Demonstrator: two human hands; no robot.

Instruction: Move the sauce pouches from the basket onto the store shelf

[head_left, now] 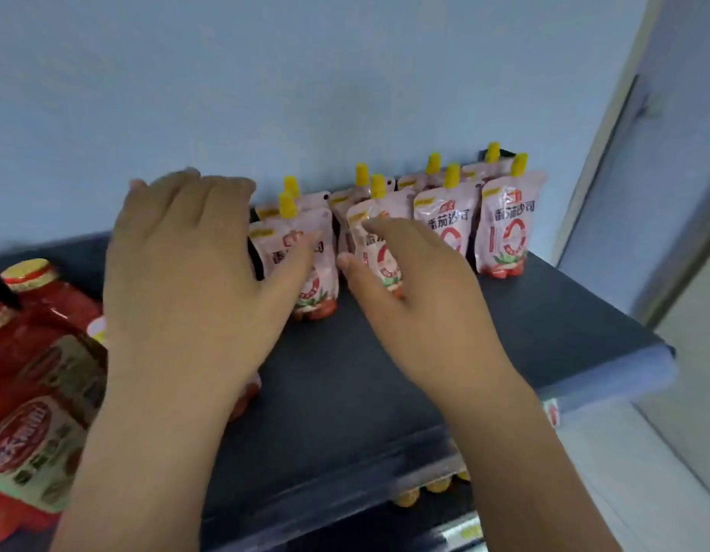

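at the far left, red jars fill their own stretch of the shelf, so the pouches have to go to the right of them. the left hand is released, its fingers straight and spread toward the wall. its thumb reaches to the left pouch, probably to keep that one upright while its neighbour is set. something red shows under the wrist, but i cannot tell what it is. next comes the middle pouch, which leans a little and sits in the crook of the right hand. thumb at its left edge and fingers across its front grasp it, likely to stand it square in the front row. further right, the other pouches stand upright in two rows against the wall, yellow caps up and labels facing out, as stock is faced for shoppers. the basket is not in view, so i cannot tell how many pouches remain. the front of the shelf is bare.
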